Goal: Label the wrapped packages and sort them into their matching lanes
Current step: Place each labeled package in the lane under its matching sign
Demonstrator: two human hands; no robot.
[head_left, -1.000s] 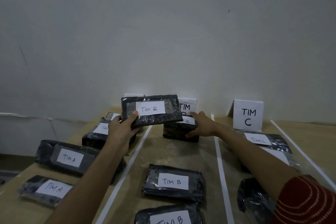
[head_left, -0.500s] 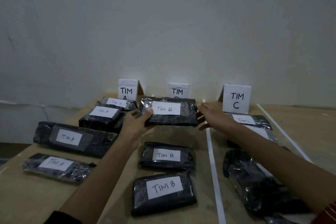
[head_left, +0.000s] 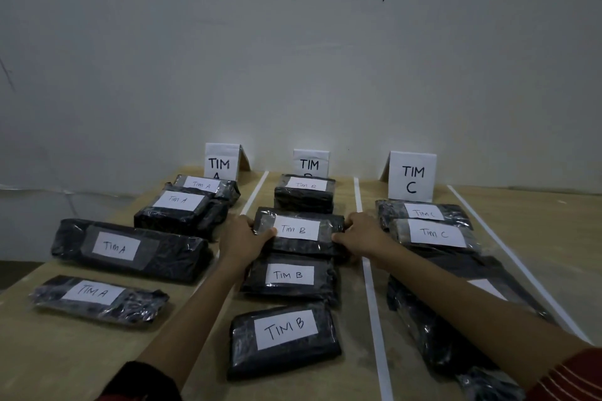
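A black wrapped package labelled TIM B (head_left: 298, 231) lies in the middle lane, second from the back. My left hand (head_left: 242, 239) grips its left end, thumb on top near the white label. Its right end is held by my right hand (head_left: 363, 234). Another TIM B package (head_left: 304, 194) sits behind it and two more, one (head_left: 290, 277) just in front and one (head_left: 281, 338) nearest me. A folded TIM B sign (head_left: 311, 163) stands at the lane's far end, partly hidden.
Several TIM A packages (head_left: 130, 249) fill the left lane below the TIM A sign (head_left: 221, 161). TIM C packages (head_left: 433, 233) lie in the right lane before the TIM C sign (head_left: 412, 176). White tape strips (head_left: 371, 286) split the wooden table (head_left: 49, 352). A wall rises behind.
The TIM B package came down from the air into the middle lane. My right hand moved from the rear package to this package's right end.
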